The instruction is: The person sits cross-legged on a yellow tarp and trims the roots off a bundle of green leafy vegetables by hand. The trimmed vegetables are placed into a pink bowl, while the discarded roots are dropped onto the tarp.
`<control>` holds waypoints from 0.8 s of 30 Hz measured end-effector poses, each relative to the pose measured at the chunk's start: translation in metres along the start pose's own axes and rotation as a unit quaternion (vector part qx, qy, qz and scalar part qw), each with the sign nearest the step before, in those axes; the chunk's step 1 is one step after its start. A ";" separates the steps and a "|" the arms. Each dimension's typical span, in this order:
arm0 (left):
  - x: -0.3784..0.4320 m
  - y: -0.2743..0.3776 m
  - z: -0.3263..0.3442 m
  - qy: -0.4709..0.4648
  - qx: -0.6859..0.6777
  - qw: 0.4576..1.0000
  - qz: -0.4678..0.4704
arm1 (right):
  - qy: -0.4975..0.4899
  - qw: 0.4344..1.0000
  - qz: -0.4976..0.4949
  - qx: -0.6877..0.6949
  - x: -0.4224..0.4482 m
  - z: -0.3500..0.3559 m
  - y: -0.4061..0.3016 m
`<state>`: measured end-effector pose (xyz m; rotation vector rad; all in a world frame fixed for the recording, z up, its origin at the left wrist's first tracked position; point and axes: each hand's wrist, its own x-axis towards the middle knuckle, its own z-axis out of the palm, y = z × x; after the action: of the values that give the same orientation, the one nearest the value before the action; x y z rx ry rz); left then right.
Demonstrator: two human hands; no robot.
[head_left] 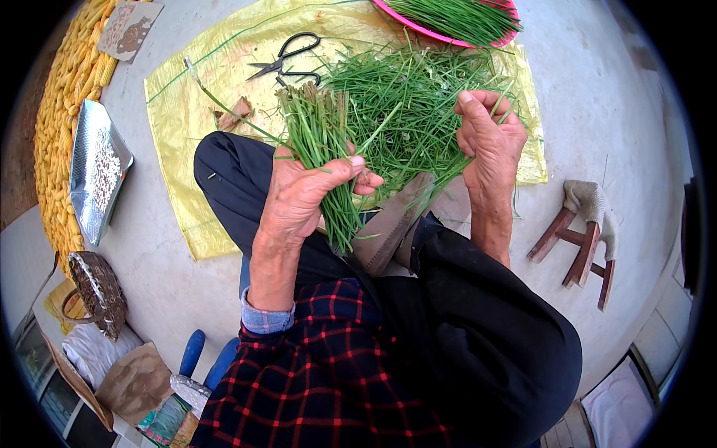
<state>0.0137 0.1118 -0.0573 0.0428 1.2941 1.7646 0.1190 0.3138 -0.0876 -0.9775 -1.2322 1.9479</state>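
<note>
My left hand (pixel 291 193) grips a thick bunch of green chives (pixel 316 126), cut ends upward and leaf tips hanging between my knees. One longer stalk (pixel 221 103) with a pale end sticks out to the left of the bunch. My right hand (pixel 493 137) pinches a few thin green blades between thumb and fingers, apart from the bunch. Beneath and between my hands spreads a loose heap of chives (pixel 414 106) on a yellow woven plastic sheet (pixel 185 129). Black-handled scissors (pixel 279 66) lie on the sheet beyond the bunch, blades pointing left.
A pink basin (pixel 417 28) with more chives stands at the far edge. Corn cobs (pixel 59 140), a metal scoop (pixel 84 193) with pale grains and a woven basket (pixel 92 285) line the left. At right stands a wooden stool (pixel 582 255) with a knitted cover.
</note>
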 end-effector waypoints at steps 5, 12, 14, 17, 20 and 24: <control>-0.002 -0.001 0.004 -0.009 0.004 1.000 -0.006 | -0.120 0.989 0.015 -0.082 -0.016 0.015 -0.007; 0.000 -0.001 0.001 -0.018 -0.030 0.999 -0.025 | -0.261 0.954 0.132 0.059 -0.018 0.017 -0.005; 0.002 -0.002 -0.006 0.002 -0.024 1.000 -0.013 | -0.235 0.958 0.102 0.129 -0.015 0.014 -0.004; 0.002 0.000 -0.017 0.006 -0.020 1.000 -0.018 | -0.222 0.955 0.081 0.177 -0.008 0.006 -0.006; 0.003 0.005 -0.020 0.020 -0.028 0.999 -0.013 | -0.202 0.955 0.058 0.210 -0.001 0.000 -0.006; 0.004 0.011 -0.031 0.030 -0.027 0.999 -0.001 | -0.174 0.940 0.047 0.291 0.009 -0.012 -0.003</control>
<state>-0.0109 0.0911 -0.0647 -0.0423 1.2882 1.8110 0.1250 0.3273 -0.0909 -0.4018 -0.6978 2.4297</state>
